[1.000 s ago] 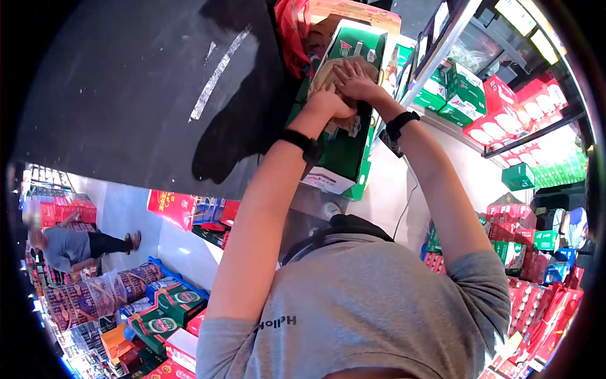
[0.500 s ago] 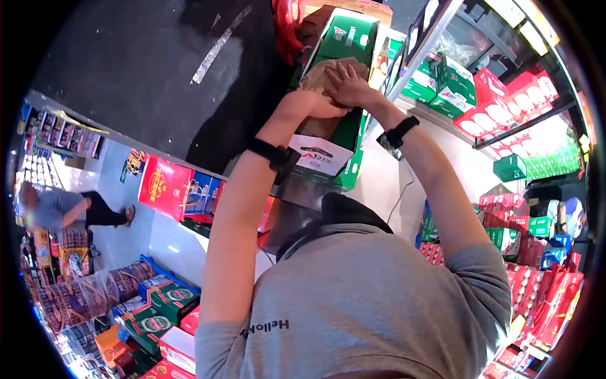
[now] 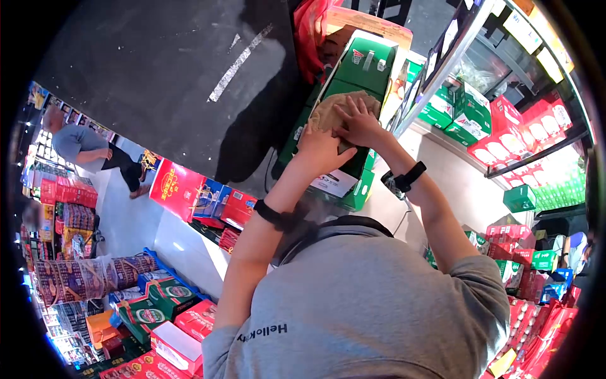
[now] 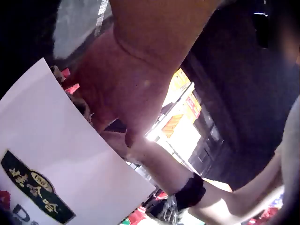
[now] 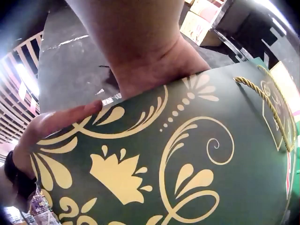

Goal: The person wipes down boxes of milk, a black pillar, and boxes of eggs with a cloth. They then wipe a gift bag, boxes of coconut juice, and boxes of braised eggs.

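The green box [image 3: 369,63] is up above the person, under both hands. Its white end face [image 4: 56,154] lies just below the left hand [image 3: 320,150]. Brown wrapping [image 3: 325,114] lies on top of the box, under the right hand [image 3: 358,123], which rests flat and released, fingers spread. The left hand presses against the box with its fingers hidden, so I cannot tell its grip.
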The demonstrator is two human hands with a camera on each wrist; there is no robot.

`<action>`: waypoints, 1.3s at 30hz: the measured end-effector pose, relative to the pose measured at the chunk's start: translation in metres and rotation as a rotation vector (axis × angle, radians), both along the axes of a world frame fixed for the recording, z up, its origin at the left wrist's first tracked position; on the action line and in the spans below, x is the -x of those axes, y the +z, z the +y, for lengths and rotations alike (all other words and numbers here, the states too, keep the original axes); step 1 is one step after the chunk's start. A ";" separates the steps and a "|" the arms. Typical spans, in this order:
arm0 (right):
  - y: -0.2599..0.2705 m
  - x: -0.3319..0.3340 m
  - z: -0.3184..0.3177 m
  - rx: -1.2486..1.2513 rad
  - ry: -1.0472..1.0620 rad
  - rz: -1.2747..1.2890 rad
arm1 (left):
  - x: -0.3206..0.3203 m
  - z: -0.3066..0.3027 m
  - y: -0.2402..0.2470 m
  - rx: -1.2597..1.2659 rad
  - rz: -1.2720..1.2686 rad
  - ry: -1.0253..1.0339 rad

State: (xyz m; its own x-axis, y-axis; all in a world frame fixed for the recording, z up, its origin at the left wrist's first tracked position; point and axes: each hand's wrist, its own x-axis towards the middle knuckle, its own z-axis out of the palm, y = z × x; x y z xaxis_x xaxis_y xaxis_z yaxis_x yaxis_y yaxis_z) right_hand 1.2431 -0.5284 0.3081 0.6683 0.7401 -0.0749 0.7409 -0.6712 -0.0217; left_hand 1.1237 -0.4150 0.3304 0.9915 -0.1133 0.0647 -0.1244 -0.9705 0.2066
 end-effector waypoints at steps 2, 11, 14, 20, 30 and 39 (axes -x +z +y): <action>0.000 -0.001 0.000 -0.012 0.006 0.008 | -0.001 -0.004 0.006 -0.018 0.060 0.008; -0.013 -0.018 -0.003 -0.034 0.074 -0.056 | -0.014 -0.011 -0.004 -0.020 -0.030 0.062; -0.020 -0.038 0.000 0.004 0.115 -0.124 | -0.016 -0.012 -0.014 0.001 -0.065 0.057; -0.028 -0.062 0.000 -0.074 0.167 -0.064 | -0.028 -0.007 -0.019 0.039 -0.026 0.036; 0.001 -0.002 -0.016 -0.019 0.179 -0.019 | 0.008 -0.010 0.018 0.155 0.134 -0.021; -0.038 -0.037 -0.011 -0.061 0.389 -0.111 | -0.005 -0.007 -0.032 0.058 -0.023 -0.064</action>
